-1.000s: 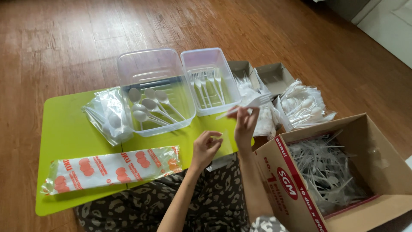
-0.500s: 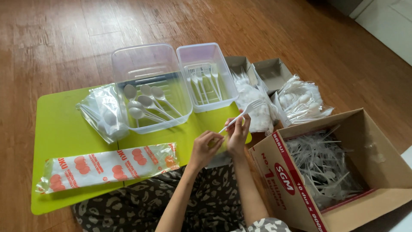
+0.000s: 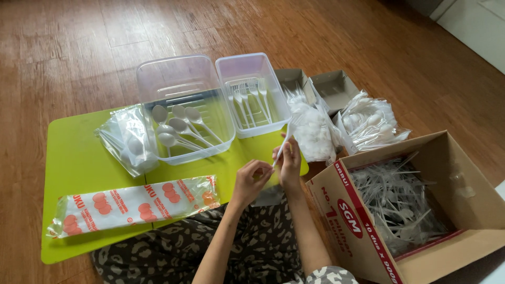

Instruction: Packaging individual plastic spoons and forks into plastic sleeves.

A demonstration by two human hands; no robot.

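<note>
My right hand (image 3: pixel 290 162) holds a white plastic fork (image 3: pixel 285 138) by its handle, tines pointing up and away. My left hand (image 3: pixel 251 178) is right beside it, fingertips pinched at the fork's lower end. Both hands hover over the near right corner of a lime-green low table (image 3: pixel 68 158). On the table stand a clear tub with white plastic spoons (image 3: pixel 181 129) and a smaller clear tub with white forks (image 3: pixel 250 102).
A clear bag of spoons (image 3: pixel 129 142) and a long printed plastic packet (image 3: pixel 131 205) lie on the table. Bags of white cutlery (image 3: pixel 315 134) (image 3: pixel 371 123) sit right of it. A cardboard box (image 3: pixel 363 231) of clear wrapped cutlery stands at my right. Wooden floor surrounds everything.
My right hand has come down and nearer with the fork, and my left hand has risen to meet it at the fork's lower end.
</note>
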